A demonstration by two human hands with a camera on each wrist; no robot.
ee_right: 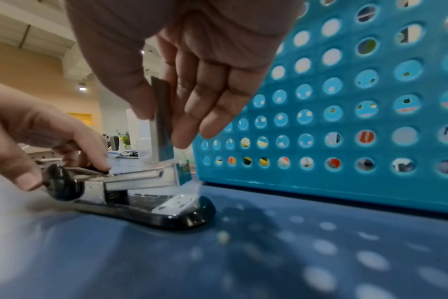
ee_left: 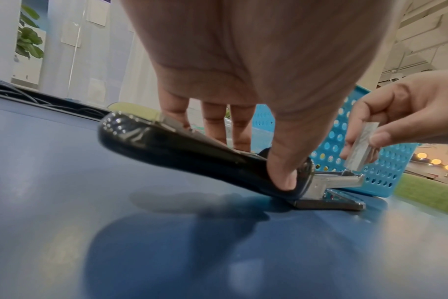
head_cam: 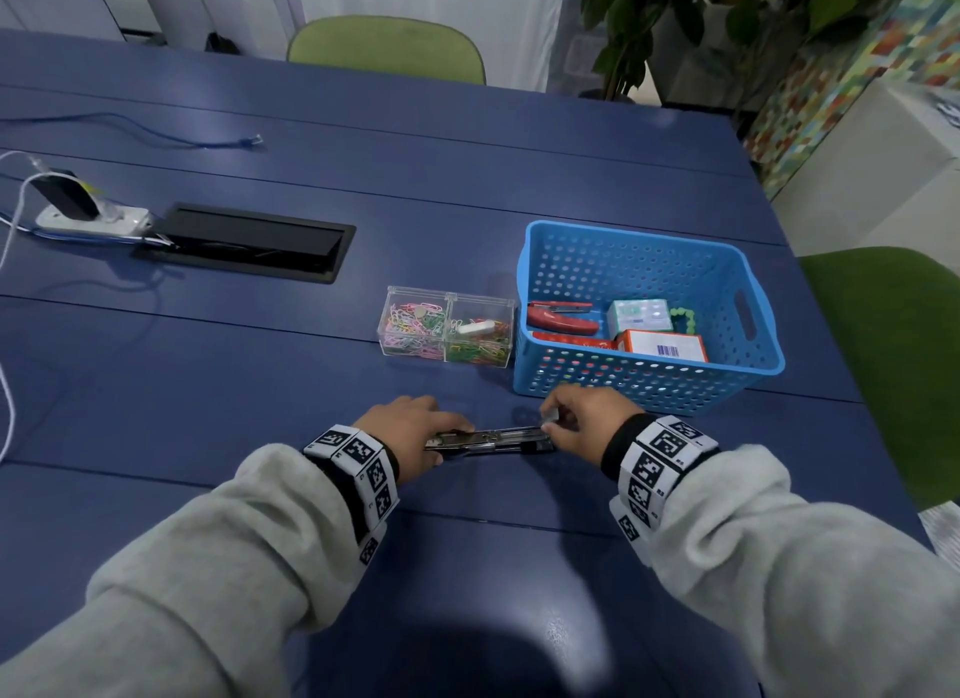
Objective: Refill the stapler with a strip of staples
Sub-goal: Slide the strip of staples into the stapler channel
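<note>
Seemingly mid-loading: low in the head view's centre, the left hand [head_cam: 402,427] pins the opened stapler [head_cam: 488,442] on the table [head_cam: 260,359]. At the left-wrist view's right, the right hand [ee_left: 402,113] pinches the staple strip [ee_left: 361,148] above the magazine [ee_left: 338,181]. From the right wrist, the strip stands nearly upright; next it needs laying level into the channel.

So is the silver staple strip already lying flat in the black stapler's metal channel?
No, the right hand pinches the silver staple strip upright above the channel.

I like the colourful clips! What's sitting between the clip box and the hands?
Nothing: in the head view only bare blue table lies between the clip box and the hands, left and right.
</note>
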